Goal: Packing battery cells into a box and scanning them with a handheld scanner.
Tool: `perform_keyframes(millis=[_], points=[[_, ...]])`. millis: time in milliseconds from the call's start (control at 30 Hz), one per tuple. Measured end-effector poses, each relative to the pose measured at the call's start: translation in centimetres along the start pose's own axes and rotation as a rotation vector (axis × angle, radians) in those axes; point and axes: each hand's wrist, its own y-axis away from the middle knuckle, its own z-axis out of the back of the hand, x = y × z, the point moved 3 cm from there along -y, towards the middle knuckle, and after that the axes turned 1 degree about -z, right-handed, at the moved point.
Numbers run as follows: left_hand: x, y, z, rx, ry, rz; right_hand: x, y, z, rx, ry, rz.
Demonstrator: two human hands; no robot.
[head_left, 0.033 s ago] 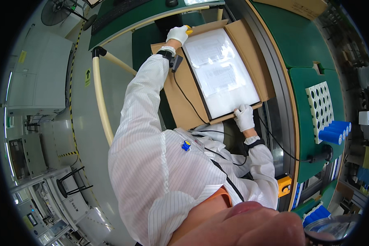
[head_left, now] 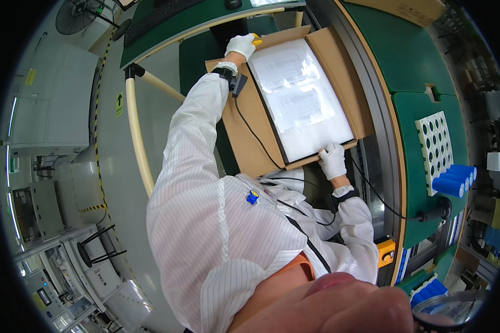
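An open cardboard box (head_left: pixel 254 130) lies in front of me, its flaps folded outward. Inside it sits a white foam-like slab with sheets of paper (head_left: pixel 297 108), under shiny clear plastic. My left hand (head_left: pixel 240 48), in a white glove, is closed at the box's far left corner, beside the far flap. Something yellow shows at its fingertips; whether it belongs to the glove is unclear. My right hand (head_left: pixel 333 161), also gloved, has its fingers curled over the near right edge of the box. A black device with a cable (head_left: pixel 238 86) is strapped at my left wrist.
A cream tube frame (head_left: pixel 138 133) stands to the left, below a green desk with a keyboard (head_left: pixel 153 21). Right of the box run metal rails (head_left: pixel 361 66). Beyond them, a green bench carries a white holed tray (head_left: pixel 434 144) and blue cylinders (head_left: pixel 453 180). Cables hang near my right arm.
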Motion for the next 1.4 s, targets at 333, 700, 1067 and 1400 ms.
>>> perform_keyframes(millis=[333,700,1067,1400], points=[[2.3,-6.7,-2.0,-0.102,0.276,0.377,-0.4,1.5,0.0,-0.034,-0.033,-0.048],[1.5,-5.5,-0.8,-0.006,0.253,0.170,-1.0,2.2,-0.2,-0.046,-0.098,-0.020],[5.4,-7.1,-2.6,0.029,0.331,0.252,-1.0,1.5,-0.2,-0.035,-0.121,0.010],[6.4,-9.8,-5.9,0.125,0.371,0.226,-1.0,1.9,-0.7,-0.001,-0.090,0.015]])
